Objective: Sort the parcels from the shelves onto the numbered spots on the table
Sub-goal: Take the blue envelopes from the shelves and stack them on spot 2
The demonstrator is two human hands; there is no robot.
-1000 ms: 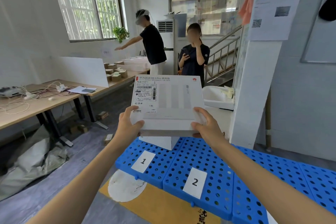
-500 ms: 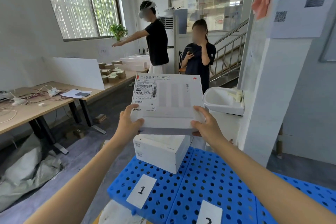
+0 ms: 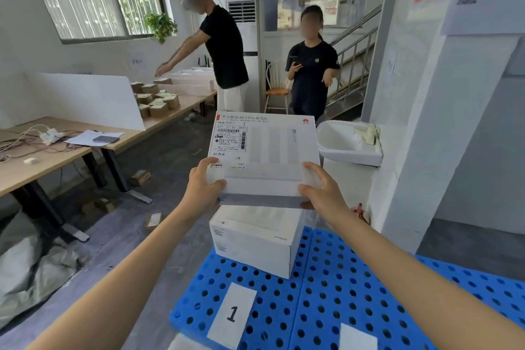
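– Parcel (image 3: pixel 265 150) status? Where's it at?
– Mid-frame, held level in the air, just above a 2nd box (image 3: pixel 255 238) that sits on the blue table (image 3: pixel 326 292), lower centre. Not touching it, far as I can tell; the gap's in shadow.
– Hands?
– Both gripping: left hand (image 3: pixel 203 187) on the near-left corner, right hand (image 3: pixel 321 193) on the near-right. Thumbs on top, other fingers wrapped under the edge, out of sight.
– Step?
– Carry's prob. done, placing's on. Looks lined up w/ the spot behind the "1" tag (image 3: pixel 231 314), bottom centre, maybe to stack on the box there.
– Next move needs?
– Keep it flat and lower it square onto the box lid, edges matched so it won't tip. Then slide the fingers out from under before letting go.
– What can't you see?
– Print on the address label (image 3: pixel 230 142) is too small to read, so can't check the spot no. The next tag (image 3: pixel 358 337) is cut off at the bottom edge, digit missing. Table's right side runs out of frame. No shelves in view.
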